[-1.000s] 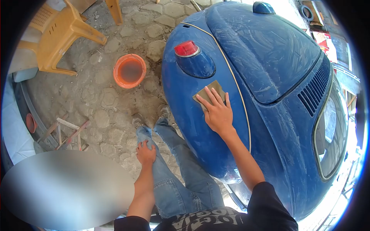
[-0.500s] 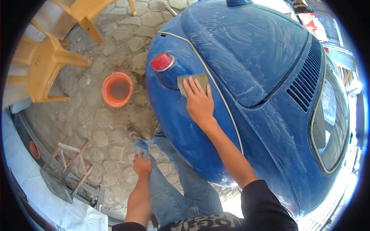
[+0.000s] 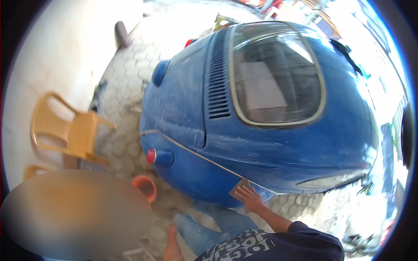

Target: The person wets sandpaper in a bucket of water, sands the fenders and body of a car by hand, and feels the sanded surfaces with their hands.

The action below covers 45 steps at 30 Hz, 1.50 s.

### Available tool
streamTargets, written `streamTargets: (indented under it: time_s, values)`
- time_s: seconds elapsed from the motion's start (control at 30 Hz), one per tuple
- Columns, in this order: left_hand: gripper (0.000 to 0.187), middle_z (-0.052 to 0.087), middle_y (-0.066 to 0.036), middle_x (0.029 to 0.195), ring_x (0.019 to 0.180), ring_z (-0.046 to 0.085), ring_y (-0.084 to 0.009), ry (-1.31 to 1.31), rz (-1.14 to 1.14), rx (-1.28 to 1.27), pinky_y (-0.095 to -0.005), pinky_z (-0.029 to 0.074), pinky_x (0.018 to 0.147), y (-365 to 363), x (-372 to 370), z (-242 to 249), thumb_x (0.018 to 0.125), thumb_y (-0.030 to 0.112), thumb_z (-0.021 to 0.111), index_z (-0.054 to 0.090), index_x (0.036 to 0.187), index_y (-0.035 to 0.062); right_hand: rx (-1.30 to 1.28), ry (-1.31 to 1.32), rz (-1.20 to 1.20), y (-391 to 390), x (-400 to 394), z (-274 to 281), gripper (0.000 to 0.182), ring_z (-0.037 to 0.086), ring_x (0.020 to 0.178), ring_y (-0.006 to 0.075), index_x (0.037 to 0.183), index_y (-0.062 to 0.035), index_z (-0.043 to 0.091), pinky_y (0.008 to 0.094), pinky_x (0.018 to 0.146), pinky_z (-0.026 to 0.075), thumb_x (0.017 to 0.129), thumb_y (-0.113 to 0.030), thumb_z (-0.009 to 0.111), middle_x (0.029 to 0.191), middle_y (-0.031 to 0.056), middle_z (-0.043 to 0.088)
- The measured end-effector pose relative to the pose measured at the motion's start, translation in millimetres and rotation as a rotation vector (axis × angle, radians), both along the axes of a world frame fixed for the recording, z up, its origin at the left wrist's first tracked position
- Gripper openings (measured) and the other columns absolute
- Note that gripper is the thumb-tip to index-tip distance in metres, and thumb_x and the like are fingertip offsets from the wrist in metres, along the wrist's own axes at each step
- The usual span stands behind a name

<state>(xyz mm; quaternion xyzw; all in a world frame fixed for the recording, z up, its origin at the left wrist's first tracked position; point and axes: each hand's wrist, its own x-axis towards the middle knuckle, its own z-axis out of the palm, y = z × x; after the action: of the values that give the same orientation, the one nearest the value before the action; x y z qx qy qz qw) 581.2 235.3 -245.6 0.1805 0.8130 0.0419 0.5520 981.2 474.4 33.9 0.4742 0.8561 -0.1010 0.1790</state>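
My right hand (image 3: 249, 198) lies with fingers outstretched on a brown sheet of sandpaper (image 3: 242, 182), pressing it against the car's blue rear fender (image 3: 196, 182). The sheet sits just under the pale trim strip (image 3: 204, 159) that runs along the fender's upper edge. Farther along the same fender a red tail light (image 3: 151, 156) sticks out. Low in the view, my left hand (image 3: 172, 229) is beside my jeans leg, and its fingers are mostly hidden at the edge of a blurred patch.
An orange bucket (image 3: 150, 189) stands on the paving left of the fender. A yellow plastic chair (image 3: 80, 132) is by the pale wall. The car's rear window (image 3: 300, 100) and vent slots (image 3: 217, 82) are above my hand. A large blurred oval (image 3: 74, 213) covers the lower left.
My right hand and the sandpaper have moved along the fender, away from the tail light toward its front end. The view has swung to the right and up, showing the rear window whole.
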Motion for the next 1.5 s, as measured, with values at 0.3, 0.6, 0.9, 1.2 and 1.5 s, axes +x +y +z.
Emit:
streamTargets:
  time_s: [0.3,0.6,0.9,1.2,1.5]
  values:
    - [0.055,0.065,-0.025,0.125,0.118,0.062,-0.0375,0.015,-0.036,0.131,-0.0465,0.047,0.101,28,-133,71,0.093,0.038,0.057,0.062,0.127,-0.0050,-0.046,-0.070,-0.636,-140,15,-44,0.052,0.035,0.147,0.0218,0.151,-0.0246,0.043,0.0530,0.121,0.024,0.099,-0.027,0.046,0.160,-0.0016,0.038]
    - [0.054,0.069,-0.023,0.119,0.117,0.063,-0.0338,0.201,-0.609,0.170,-0.0442,0.047,0.102,17,-139,43,0.091,0.039,0.061,0.067,0.122,-0.0044,0.103,0.399,-1.760,-339,-27,-69,0.041,0.067,0.108,0.0422,0.133,-0.0023,0.056,0.0564,0.092,0.050,0.099,-0.022,0.046,0.109,0.0268,0.070]
    - [0.038,0.068,-0.021,0.123,0.123,0.060,-0.0354,0.072,-1.024,0.373,-0.0437,0.044,0.105,81,-41,140,0.092,0.031,0.057,0.071,0.120,0.0086,0.324,1.100,-2.749,-488,24,-119,0.041,0.063,0.111,0.0326,0.132,-0.0049,0.055,0.0472,0.089,0.051,0.095,-0.022,0.060,0.124,0.0181,0.064]
    - [0.028,0.059,-0.014,0.123,0.115,0.056,-0.0347,0.126,-1.451,1.148,-0.0454,0.047,0.096,195,241,255,0.091,0.016,0.062,0.065,0.118,0.0093,0.345,1.102,-2.318,-333,105,-117,0.038,0.073,0.090,0.0254,0.115,-0.0046,0.073,0.0379,0.082,0.055,0.079,-0.016,0.074,0.097,0.0127,0.076]
    - [0.051,0.043,-0.013,0.154,0.145,0.038,-0.0300,-0.007,-2.482,1.358,-0.0437,0.033,0.119,271,478,236,0.096,0.026,0.054,0.051,0.146,0.0156,0.508,1.434,-2.179,-171,134,-106,0.044,0.053,0.130,0.0362,0.135,-0.0077,0.062,0.0417,0.106,0.042,0.093,-0.010,0.050,0.147,0.0201,0.050]
